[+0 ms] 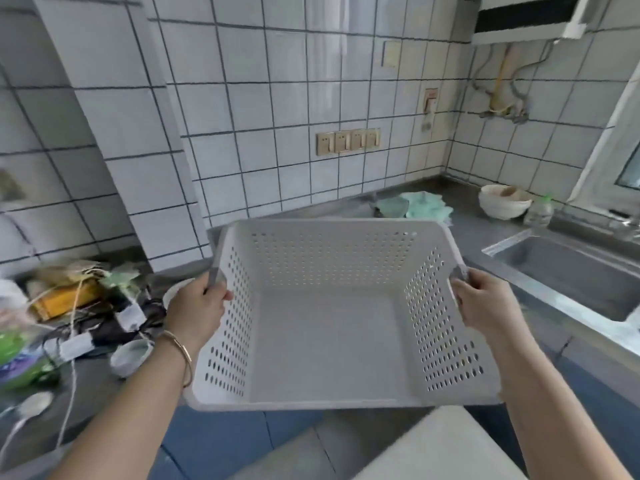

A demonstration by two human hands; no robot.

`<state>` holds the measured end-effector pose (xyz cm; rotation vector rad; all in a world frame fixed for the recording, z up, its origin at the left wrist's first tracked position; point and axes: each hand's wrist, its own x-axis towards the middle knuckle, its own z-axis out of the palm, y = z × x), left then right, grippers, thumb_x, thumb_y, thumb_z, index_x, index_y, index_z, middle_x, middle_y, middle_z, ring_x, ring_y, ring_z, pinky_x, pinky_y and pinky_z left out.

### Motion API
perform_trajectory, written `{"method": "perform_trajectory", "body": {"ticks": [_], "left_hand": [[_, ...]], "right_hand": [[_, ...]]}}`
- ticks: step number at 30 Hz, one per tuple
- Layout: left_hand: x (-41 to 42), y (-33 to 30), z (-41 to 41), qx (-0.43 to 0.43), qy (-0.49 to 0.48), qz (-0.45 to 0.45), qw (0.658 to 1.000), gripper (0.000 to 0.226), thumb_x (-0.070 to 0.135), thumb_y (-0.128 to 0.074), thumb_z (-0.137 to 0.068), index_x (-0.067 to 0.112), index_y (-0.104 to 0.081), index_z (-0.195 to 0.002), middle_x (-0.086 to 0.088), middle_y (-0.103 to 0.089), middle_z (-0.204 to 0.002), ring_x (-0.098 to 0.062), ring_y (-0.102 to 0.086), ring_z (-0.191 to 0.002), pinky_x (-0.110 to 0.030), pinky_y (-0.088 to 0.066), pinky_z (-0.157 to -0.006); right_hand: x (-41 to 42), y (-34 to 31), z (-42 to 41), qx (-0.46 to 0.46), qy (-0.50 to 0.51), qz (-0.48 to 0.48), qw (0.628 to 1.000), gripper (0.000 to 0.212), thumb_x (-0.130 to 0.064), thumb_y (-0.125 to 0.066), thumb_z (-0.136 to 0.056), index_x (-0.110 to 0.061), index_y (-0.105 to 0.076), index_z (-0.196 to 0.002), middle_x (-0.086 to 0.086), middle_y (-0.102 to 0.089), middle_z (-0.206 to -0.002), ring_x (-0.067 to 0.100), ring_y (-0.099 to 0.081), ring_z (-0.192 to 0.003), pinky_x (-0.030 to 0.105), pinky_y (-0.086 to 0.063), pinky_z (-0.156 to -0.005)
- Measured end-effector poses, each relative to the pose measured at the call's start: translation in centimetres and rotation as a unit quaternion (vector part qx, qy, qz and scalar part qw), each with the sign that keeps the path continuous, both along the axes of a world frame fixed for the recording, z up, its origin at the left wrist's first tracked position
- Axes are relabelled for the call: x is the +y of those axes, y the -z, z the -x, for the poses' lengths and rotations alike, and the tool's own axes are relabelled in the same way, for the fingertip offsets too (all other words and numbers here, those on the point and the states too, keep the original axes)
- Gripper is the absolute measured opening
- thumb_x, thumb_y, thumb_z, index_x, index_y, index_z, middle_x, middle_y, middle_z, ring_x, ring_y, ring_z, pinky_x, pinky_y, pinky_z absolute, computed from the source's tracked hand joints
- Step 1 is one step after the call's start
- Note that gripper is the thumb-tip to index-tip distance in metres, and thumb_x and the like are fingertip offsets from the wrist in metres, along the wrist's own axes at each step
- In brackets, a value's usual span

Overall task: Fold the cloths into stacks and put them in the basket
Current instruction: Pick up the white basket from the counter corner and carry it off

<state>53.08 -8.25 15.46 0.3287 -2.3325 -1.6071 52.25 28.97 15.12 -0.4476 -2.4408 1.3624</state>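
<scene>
Grey counter (464,233) is seen running along a white-tiled wall, with a steel sink (571,275) set at its right end. Nearest, a white perforated basket (325,327), empty, is held above the counter's front edge: left hand (197,313) is closed on its left rim, right hand (485,306) on its right rim. Farther back, green cloths (415,204) are heaped against the wall, a white bowl (504,202) near the back right corner.

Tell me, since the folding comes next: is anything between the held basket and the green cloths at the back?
Nothing visible. Both hands hold the empty basket above the counter; the green cloths lie just beyond its far rim.
</scene>
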Motion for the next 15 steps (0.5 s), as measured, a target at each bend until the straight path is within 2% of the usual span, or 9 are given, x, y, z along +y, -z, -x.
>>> {"method": "perform_trajectory", "body": {"ticks": [2,4,7,11,15], "left_hand": [[-2.4,1.0,2.5,-0.015,-0.024,-0.001,1.000,0.026,0.023,-0.043,-0.095,0.018,-0.057,-0.073,-0.002,-0.058,-0.070,-0.019,-0.042,-0.054,-0.027,-0.036,-0.056],[-4.8,1.8,5.7,-0.034,-0.058,0.009,0.998,0.025,0.024,-0.044,-0.094,0.018,-0.058,-0.074,-0.003,-0.060,-0.073,-0.021,-0.044,-0.056,-0.032,-0.038,-0.060],[-7.3,2.5,11.2,-0.063,-0.090,0.016,0.994,0.022,0.022,-0.046,-0.092,0.016,-0.059,-0.075,0.000,-0.054,-0.063,-0.020,-0.044,-0.055,-0.029,-0.038,-0.061],[-9.2,2.8,18.2,-0.092,-0.100,0.004,0.991,0.019,0.022,-0.056,-0.085,0.017,-0.054,-0.067,-0.002,-0.047,-0.056,-0.021,-0.044,-0.056,-0.028,-0.035,-0.061],[-10.0,3.6,23.5,-0.113,-0.114,0.006,0.987,0.009,0.025,-0.055,-0.087,0.017,-0.059,-0.083,0.000,-0.054,-0.063,-0.020,-0.051,-0.060,-0.024,-0.036,-0.055]], "right_hand": [[-2.4,1.0,4.3,-0.009,-0.028,0.012,0.999,0.029,-0.019,-0.052,-0.086,-0.018,-0.051,-0.058,0.006,-0.050,-0.055,0.024,-0.046,-0.061,0.031,-0.036,-0.064],[-4.9,1.6,9.2,-0.020,-0.055,0.012,0.998,0.019,-0.019,-0.051,-0.089,-0.013,-0.061,-0.073,0.007,-0.052,-0.060,0.022,-0.046,-0.062,0.030,-0.037,-0.064],[-7.9,2.5,17.3,-0.034,-0.071,0.002,0.997,0.021,-0.017,-0.050,-0.089,-0.001,-0.063,-0.089,0.011,-0.053,-0.064,0.021,-0.046,-0.062,0.028,-0.037,-0.062],[-11.1,3.6,26.9,-0.064,-0.087,-0.003,0.994,0.029,-0.026,-0.048,-0.091,0.000,-0.060,-0.089,0.009,-0.052,-0.065,0.022,-0.046,-0.064,0.029,-0.039,-0.063],[-13.3,3.6,33.6,-0.080,-0.090,-0.046,0.992,0.035,-0.031,-0.044,-0.094,0.000,-0.061,-0.096,0.011,-0.057,-0.072,0.025,-0.047,-0.066,0.028,-0.036,-0.061]]}}
